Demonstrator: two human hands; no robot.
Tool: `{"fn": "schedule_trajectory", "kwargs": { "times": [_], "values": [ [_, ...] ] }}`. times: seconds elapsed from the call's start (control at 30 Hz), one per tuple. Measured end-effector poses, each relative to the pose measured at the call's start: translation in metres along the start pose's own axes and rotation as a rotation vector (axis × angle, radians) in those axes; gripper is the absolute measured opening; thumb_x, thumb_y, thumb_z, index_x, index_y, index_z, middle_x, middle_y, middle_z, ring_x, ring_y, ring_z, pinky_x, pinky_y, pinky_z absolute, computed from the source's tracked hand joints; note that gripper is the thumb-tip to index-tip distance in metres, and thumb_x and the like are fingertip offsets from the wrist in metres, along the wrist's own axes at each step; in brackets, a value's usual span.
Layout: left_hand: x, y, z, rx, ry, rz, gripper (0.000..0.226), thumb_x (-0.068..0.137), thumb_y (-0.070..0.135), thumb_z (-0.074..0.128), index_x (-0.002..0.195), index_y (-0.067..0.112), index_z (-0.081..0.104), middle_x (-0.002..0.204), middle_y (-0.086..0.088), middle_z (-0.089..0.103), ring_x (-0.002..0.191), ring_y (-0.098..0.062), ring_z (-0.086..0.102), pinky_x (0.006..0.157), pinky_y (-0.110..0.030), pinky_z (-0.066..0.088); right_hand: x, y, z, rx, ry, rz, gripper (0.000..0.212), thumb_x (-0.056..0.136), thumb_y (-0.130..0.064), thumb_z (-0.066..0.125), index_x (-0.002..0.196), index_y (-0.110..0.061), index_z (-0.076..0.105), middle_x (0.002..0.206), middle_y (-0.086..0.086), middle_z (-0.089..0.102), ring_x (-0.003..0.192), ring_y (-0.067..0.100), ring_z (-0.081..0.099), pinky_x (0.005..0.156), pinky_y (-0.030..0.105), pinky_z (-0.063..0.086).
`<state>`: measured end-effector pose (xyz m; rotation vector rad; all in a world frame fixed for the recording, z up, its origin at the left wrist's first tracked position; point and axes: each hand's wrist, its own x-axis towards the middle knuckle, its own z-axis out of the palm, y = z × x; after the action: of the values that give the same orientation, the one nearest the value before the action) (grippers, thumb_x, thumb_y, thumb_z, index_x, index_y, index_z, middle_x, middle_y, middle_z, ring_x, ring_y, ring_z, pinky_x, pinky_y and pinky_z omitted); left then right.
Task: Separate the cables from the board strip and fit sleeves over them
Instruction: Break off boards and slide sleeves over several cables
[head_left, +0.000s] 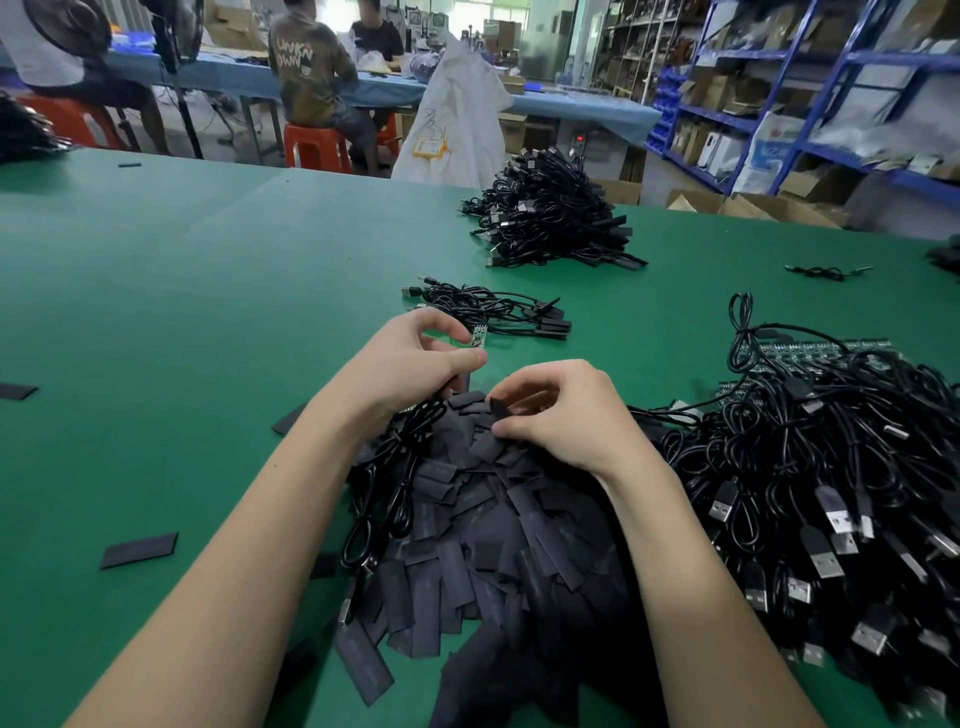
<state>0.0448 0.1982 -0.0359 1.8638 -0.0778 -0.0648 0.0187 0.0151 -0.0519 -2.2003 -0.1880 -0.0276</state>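
Observation:
My left hand (415, 364) pinches a small green circuit board (478, 335) at the end of a black USB cable (387, 478) that hangs down over the sleeve pile. A large heap of flat black sleeves (483, 535) lies in front of me. My right hand (561, 415) rests on top of that heap and pinches one black sleeve (500, 406) between thumb and fingers. To the right lies a big tangle of black USB cables (810, 478) on green board strips (821, 347).
A small bundle of sleeved cables (498, 312) lies just beyond my hands, with a larger heap (556, 218) farther back. Loose sleeves (139, 550) dot the green table (182, 291) at left. People sit at a blue table behind; shelving stands at right.

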Motion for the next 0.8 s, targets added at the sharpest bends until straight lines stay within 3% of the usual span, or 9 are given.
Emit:
{"fn": "schedule_trajectory", "kwargs": {
  "times": [0.13, 0.3, 0.4, 0.57, 0.67, 0.8],
  "values": [
    [0.0, -0.001, 0.003, 0.006, -0.016, 0.037, 0.014, 0.089, 0.024, 0.076, 0.098, 0.018, 0.068, 0.065, 0.001, 0.066, 0.05, -0.01, 0.052, 0.061, -0.025, 0.044, 0.0, 0.006, -0.007, 0.111, 0.07, 0.038, 0.027, 0.065, -0.009, 0.093, 0.084, -0.024, 0.081, 0.079, -0.012, 0.078, 0.077, -0.001, 0.073, 0.073, 0.011, 0.054],
    [-0.003, 0.0, 0.009, 0.002, -0.071, 0.09, 0.013, 0.088, 0.024, 0.078, 0.096, 0.018, 0.07, 0.066, 0.004, 0.065, 0.057, -0.009, 0.057, 0.061, -0.023, 0.045, -0.001, 0.012, -0.013, 0.241, 0.138, 0.071, 0.026, 0.066, -0.013, 0.094, 0.083, -0.025, 0.08, 0.079, -0.011, 0.078, 0.078, 0.002, 0.074, 0.068, 0.011, 0.052],
    [-0.006, 0.001, 0.01, 0.025, -0.112, 0.137, 0.014, 0.085, 0.025, 0.08, 0.095, 0.02, 0.071, 0.067, 0.009, 0.067, 0.06, -0.007, 0.059, 0.06, -0.019, 0.046, -0.001, 0.011, -0.018, 0.527, 0.176, 0.118, 0.026, 0.068, -0.008, 0.091, 0.089, -0.018, 0.079, 0.086, -0.001, 0.08, 0.081, 0.01, 0.076, 0.072, 0.019, 0.057],
    [-0.01, 0.004, 0.013, 0.006, -0.146, 0.183, 0.011, 0.087, 0.022, 0.079, 0.095, 0.018, 0.073, 0.068, 0.008, 0.066, 0.064, -0.014, 0.058, 0.063, -0.023, 0.05, -0.001, 0.007, -0.024, 1.095, 0.215, 0.202, 0.019, 0.068, -0.007, 0.084, 0.084, -0.016, 0.081, 0.091, 0.0, 0.078, 0.082, 0.008, 0.073, 0.069, 0.015, 0.055],
    [-0.012, 0.006, 0.014, -0.011, -0.171, 0.197, 0.012, 0.087, 0.02, 0.079, 0.097, 0.016, 0.074, 0.068, 0.007, 0.067, 0.065, -0.014, 0.058, 0.061, -0.02, 0.049, -0.001, 0.004, -0.023, 1.236, 0.18, 0.194, 0.015, 0.064, -0.009, 0.083, 0.076, -0.018, 0.082, 0.09, 0.0, 0.077, 0.081, 0.008, 0.071, 0.068, 0.015, 0.055],
    [-0.013, 0.007, 0.015, -0.033, -0.182, 0.196, 0.013, 0.088, 0.019, 0.078, 0.099, 0.014, 0.074, 0.071, 0.004, 0.067, 0.068, -0.015, 0.059, 0.06, -0.018, 0.049, 0.0, 0.002, -0.019, 1.258, 0.175, 0.197, 0.017, 0.065, -0.008, 0.082, 0.079, -0.017, 0.081, 0.091, 0.0, 0.076, 0.08, 0.007, 0.07, 0.067, 0.014, 0.054]
  ]
}}
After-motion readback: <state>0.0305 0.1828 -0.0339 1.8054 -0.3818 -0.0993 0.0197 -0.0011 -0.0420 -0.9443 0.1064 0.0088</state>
